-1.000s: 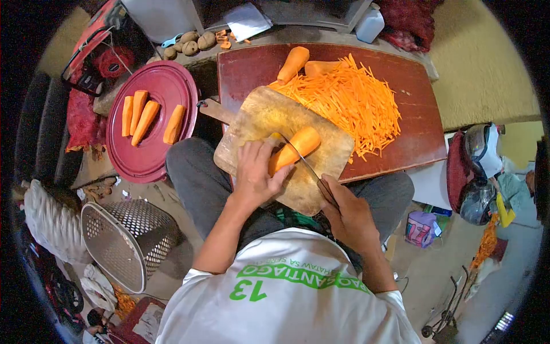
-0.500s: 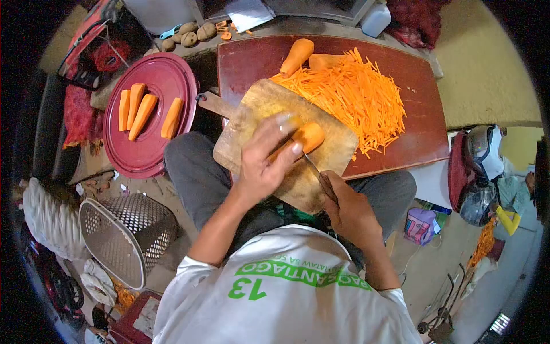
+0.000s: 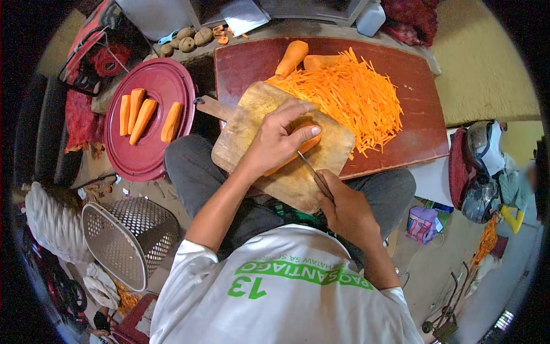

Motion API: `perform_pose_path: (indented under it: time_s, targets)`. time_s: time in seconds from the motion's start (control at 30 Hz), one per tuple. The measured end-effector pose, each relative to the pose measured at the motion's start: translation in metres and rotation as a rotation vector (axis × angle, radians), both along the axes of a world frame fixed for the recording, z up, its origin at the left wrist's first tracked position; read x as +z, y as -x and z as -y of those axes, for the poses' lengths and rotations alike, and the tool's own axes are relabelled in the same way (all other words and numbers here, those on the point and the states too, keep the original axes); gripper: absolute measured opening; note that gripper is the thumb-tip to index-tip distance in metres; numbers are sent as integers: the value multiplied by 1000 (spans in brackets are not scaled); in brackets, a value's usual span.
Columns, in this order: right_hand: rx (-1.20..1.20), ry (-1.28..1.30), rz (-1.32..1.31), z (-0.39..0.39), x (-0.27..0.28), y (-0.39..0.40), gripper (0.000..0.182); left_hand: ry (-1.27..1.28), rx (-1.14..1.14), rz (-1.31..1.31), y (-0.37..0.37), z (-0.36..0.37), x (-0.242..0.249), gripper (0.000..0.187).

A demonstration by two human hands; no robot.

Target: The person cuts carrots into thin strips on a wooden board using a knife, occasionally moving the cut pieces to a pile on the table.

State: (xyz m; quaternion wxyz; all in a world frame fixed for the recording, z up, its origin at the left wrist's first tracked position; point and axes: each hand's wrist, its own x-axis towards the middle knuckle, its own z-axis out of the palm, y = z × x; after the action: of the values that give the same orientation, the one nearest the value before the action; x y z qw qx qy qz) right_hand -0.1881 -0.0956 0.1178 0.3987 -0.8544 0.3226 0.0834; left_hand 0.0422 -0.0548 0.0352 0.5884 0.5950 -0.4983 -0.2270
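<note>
My left hand (image 3: 281, 135) is wrapped over a peeled carrot (image 3: 311, 135) on the wooden cutting board (image 3: 246, 137), and covers much of it. My right hand (image 3: 350, 209) grips a knife (image 3: 312, 167) by its handle, with the blade pointing up and left to the carrot beside my left thumb. The board lies tilted across my lap and the near edge of a dark red table (image 3: 412, 109). Beyond the board is a large heap of carrot strips (image 3: 366, 103). Two whole carrots rest by the heap, one of them an upright-leaning carrot (image 3: 292, 59).
Several peeled carrots (image 3: 143, 120) lie on a round red lid (image 3: 166, 74) at the left. Below it a perforated plastic basket (image 3: 130, 241) lies on its side. Potatoes (image 3: 187, 43) sit at the back left, and a white jug (image 3: 371, 19) at the back right. A purple pack (image 3: 422, 225) stands right.
My left hand has shifted slightly up and right and now covers more of the carrot. The knife and right hand have moved slightly up and left.
</note>
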Motion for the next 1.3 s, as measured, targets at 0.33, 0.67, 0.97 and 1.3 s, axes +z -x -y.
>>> perform_pose_path:
  time_s: [0.33,0.67,0.97,1.3]
  targets:
    - [46,48,93,-2,-15,5,39,-45,-80,-62,-1,1,-14,35]
    - [30,98,58,-1,-4,5,48,-4,-54,-100,1,-1,-1,32]
    - [60,130,82,0,5,0,49,23,-20,-92,-3,-3,6,32]
    - [60,65,13,6,-13,-2,48,16,-47,-152,-5,3,-25,33]
